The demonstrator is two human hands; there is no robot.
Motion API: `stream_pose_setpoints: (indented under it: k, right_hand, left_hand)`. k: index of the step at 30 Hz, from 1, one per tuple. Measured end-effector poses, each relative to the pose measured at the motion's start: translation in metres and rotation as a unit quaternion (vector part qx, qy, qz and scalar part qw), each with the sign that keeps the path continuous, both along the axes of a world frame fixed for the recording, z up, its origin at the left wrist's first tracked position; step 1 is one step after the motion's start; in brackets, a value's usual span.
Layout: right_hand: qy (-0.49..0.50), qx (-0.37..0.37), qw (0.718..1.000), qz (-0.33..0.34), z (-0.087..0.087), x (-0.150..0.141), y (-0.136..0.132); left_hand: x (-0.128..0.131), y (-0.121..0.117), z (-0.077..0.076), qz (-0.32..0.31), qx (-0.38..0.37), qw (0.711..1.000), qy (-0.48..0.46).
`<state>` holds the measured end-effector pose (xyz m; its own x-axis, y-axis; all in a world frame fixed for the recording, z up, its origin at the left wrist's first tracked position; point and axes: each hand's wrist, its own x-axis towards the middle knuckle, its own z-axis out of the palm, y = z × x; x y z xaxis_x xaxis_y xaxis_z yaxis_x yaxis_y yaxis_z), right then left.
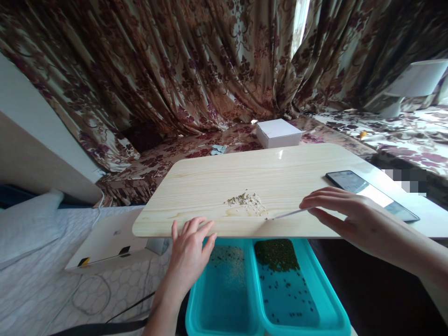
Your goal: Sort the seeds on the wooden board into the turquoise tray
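My right hand (345, 217) pinches a thin pale stick (290, 214), its tip touching the board beside a few dark grains. A loose pile of mixed pale and greenish grains (247, 202) lies on the light wooden tabletop (203, 179). Resting on the near edge, my left hand (192, 245) has its fingers spread and holds nothing. Below that edge sit two turquoise trays. The left tray (224, 298) has a scatter of pale grains with some dark ones at its far end; the right tray (315, 289) has a dark green heap and scattered dark grains.
A tablet (373, 196) lies on the tabletop at the right. Behind the table stand a white box (279, 133) and a lamp (413, 79). On the bed at left are a flat white box (108, 238) and a pillow (31, 224). Patterned curtains (210, 60) hang behind.
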<state>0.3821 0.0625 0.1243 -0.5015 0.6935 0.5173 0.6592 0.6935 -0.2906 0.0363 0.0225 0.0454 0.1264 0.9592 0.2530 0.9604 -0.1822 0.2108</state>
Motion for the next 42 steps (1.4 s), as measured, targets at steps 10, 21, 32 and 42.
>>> stream_pose_setpoints:
  k: [10, 21, 32, 42]
  right_hand:
    - [0.006, -0.058, 0.998, 0.015, 0.003, -0.006, 0.000]
    - [-0.005, -0.028, 0.999, 0.036, 0.004, 0.010, -0.021]
    - [-0.015, 0.028, 0.998, -0.061, 0.005, 0.017, -0.016]
    - [0.000, -0.021, 0.999, -0.046, 0.002, 0.016, -0.019]
  left_hand:
    - [0.001, 0.001, 0.001, 0.004, -0.008, 1.000, 0.001]
    - [0.000, -0.001, 0.001, 0.007, 0.005, 1.000, -0.004]
    - [0.000, 0.000, 0.001, 0.001, -0.009, 1.000, -0.007]
    - [0.001, -0.002, 0.001, 0.005, 0.006, 1.000, -0.009]
